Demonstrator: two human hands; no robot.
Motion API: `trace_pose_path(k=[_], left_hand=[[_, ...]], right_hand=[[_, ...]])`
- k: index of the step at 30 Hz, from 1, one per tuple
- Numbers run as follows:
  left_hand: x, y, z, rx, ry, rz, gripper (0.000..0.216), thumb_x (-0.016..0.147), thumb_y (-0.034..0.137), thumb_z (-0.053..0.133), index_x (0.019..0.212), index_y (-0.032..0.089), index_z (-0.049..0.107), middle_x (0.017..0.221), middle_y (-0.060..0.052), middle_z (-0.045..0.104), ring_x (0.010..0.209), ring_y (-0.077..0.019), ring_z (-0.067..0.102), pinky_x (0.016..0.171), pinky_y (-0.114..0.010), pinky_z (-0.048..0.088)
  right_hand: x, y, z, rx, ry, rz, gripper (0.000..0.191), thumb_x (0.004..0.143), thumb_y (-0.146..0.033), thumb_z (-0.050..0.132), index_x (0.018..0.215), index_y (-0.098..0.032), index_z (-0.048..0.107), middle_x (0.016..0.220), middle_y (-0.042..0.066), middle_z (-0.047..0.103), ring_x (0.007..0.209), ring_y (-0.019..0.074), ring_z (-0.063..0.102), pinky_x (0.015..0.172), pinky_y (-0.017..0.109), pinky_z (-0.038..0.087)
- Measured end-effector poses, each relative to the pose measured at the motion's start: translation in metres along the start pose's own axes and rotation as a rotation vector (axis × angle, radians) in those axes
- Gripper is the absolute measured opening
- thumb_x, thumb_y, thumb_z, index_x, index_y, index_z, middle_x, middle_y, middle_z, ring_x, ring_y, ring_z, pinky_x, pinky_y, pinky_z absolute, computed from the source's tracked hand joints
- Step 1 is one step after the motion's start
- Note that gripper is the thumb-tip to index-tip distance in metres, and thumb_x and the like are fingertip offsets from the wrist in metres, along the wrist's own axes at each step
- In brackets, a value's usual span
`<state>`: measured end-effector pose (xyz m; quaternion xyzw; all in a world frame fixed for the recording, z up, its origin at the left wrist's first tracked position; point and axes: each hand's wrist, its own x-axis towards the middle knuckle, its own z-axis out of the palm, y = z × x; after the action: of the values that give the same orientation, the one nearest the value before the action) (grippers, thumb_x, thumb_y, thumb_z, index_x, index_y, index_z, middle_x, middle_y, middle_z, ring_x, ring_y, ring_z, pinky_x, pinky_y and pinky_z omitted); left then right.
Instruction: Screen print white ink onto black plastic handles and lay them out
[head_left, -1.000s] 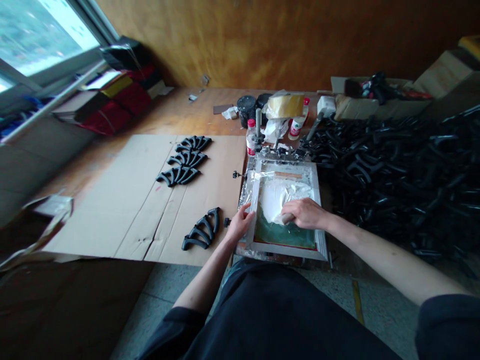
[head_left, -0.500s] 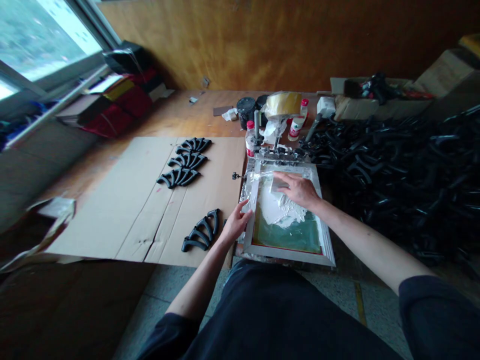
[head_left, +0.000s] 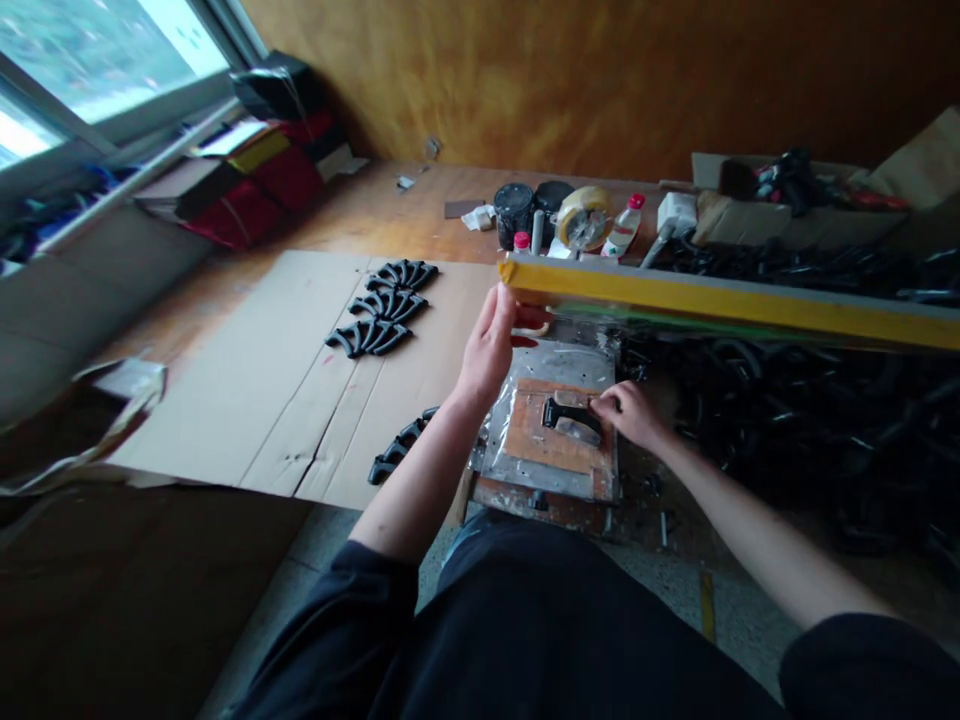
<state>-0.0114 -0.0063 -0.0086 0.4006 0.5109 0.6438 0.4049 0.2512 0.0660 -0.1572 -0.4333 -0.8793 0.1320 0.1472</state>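
Note:
The screen printing frame (head_left: 712,298) is tilted up, its yellow-taped edge facing me. My left hand (head_left: 491,345) is closed on the frame's left corner and holds it raised. Below it, a black curved part (head_left: 568,413) lies on a brown wooden board (head_left: 536,450) over a metal base plate (head_left: 506,470). At the right end of that part, my right hand (head_left: 634,412) pinches it with thumb and fingers. The mesh face of the frame is mostly hidden from this angle.
Cardboard (head_left: 277,380) to the left bears rows of black curved parts (head_left: 390,300). A large pile of black parts (head_left: 787,430) fills the right side. Behind stand dark tubs (head_left: 514,215), a tape roll (head_left: 583,218) and a red-capped bottle (head_left: 624,228).
The frame has swung up from lying flat. My left hand has risen with its corner; my right hand has left the mesh and come down to the black curved part.

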Motion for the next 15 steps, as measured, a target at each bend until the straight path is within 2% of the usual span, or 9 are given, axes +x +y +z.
trace_pose_path(k=[2, 3, 6, 8, 9, 10, 12, 15], left_hand=[[-0.010, -0.008, 0.003, -0.035, 0.042, -0.033, 0.052, 0.096, 0.057, 0.035, 0.126, 0.019, 0.053, 0.096, -0.008, 0.070, 0.086, -0.0154, 0.066, 0.067, -0.025, 0.051], [-0.022, -0.015, 0.003, -0.048, 0.052, -0.084, 0.053, 0.095, 0.058, 0.037, 0.127, 0.019, 0.052, 0.097, -0.009, 0.071, 0.085, -0.0159, 0.066, 0.066, -0.025, 0.051], [-0.072, -0.045, 0.001, -0.064, -0.083, -0.440, 0.060, 0.086, 0.066, 0.049, 0.118, 0.016, 0.060, 0.100, -0.014, 0.072, 0.082, -0.0205, 0.068, 0.060, -0.027, 0.051], [-0.106, -0.067, -0.001, -0.114, -0.141, -0.669, 0.063, 0.080, 0.069, 0.056, 0.112, 0.015, 0.063, 0.107, -0.018, 0.071, 0.086, -0.0243, 0.068, 0.058, -0.027, 0.052], [-0.119, -0.075, -0.004, -0.156, -0.102, -0.713, 0.064, 0.078, 0.070, 0.057, 0.111, 0.015, 0.064, 0.109, -0.018, 0.070, 0.089, -0.0250, 0.068, 0.059, -0.028, 0.053], [-0.129, -0.083, -0.009, -0.198, -0.009, -0.712, 0.064, 0.079, 0.070, 0.056, 0.109, 0.015, 0.064, 0.109, -0.017, 0.069, 0.090, -0.0244, 0.068, 0.060, -0.027, 0.053], [-0.140, -0.091, -0.027, -0.240, 0.235, -0.649, 0.062, 0.080, 0.069, 0.055, 0.103, 0.012, 0.064, 0.098, -0.014, 0.070, 0.083, -0.0202, 0.067, 0.059, -0.024, 0.053], [-0.152, -0.100, -0.079, -0.175, 0.555, -0.597, 0.055, 0.082, 0.063, 0.057, 0.101, 0.012, 0.061, 0.089, -0.009, 0.069, 0.066, -0.0136, 0.065, 0.055, -0.021, 0.052]], right_hand=[[-0.007, -0.021, 0.020, -0.041, -0.110, -0.035, 0.016, 0.088, -0.033, 0.061, 0.080, -0.019, 0.059, 0.095, 0.011, 0.067, 0.093, 0.0229, 0.063, 0.080, 0.031, 0.047], [-0.008, -0.030, 0.024, -0.062, -0.173, -0.018, 0.013, 0.088, -0.029, 0.060, 0.081, -0.019, 0.057, 0.094, 0.010, 0.067, 0.093, 0.0236, 0.062, 0.079, 0.031, 0.046], [-0.003, -0.054, 0.016, -0.062, -0.255, 0.096, 0.012, 0.093, -0.027, 0.052, 0.083, -0.021, 0.053, 0.078, 0.007, 0.065, 0.076, 0.0227, 0.061, 0.066, 0.031, 0.043], [0.001, -0.081, 0.010, -0.019, -0.186, 0.028, 0.013, 0.095, -0.030, 0.050, 0.085, -0.022, 0.052, 0.077, 0.007, 0.063, 0.075, 0.0237, 0.060, 0.067, 0.033, 0.042], [0.001, -0.099, 0.009, 0.004, -0.137, -0.060, 0.013, 0.095, -0.030, 0.049, 0.085, -0.022, 0.052, 0.079, 0.008, 0.063, 0.078, 0.0248, 0.059, 0.070, 0.034, 0.043], [0.001, -0.119, 0.011, 0.026, -0.099, -0.169, 0.013, 0.095, -0.029, 0.048, 0.086, -0.022, 0.052, 0.081, 0.010, 0.063, 0.082, 0.0259, 0.059, 0.073, 0.035, 0.043], [0.000, -0.163, 0.020, 0.079, -0.097, -0.393, 0.014, 0.096, -0.028, 0.046, 0.088, -0.022, 0.055, 0.087, 0.011, 0.063, 0.088, 0.0269, 0.057, 0.078, 0.037, 0.043], [0.009, -0.215, 0.044, 0.183, -0.209, -0.621, 0.018, 0.097, -0.032, 0.048, 0.101, -0.020, 0.060, 0.098, 0.010, 0.064, 0.095, 0.0255, 0.056, 0.083, 0.037, 0.045]])
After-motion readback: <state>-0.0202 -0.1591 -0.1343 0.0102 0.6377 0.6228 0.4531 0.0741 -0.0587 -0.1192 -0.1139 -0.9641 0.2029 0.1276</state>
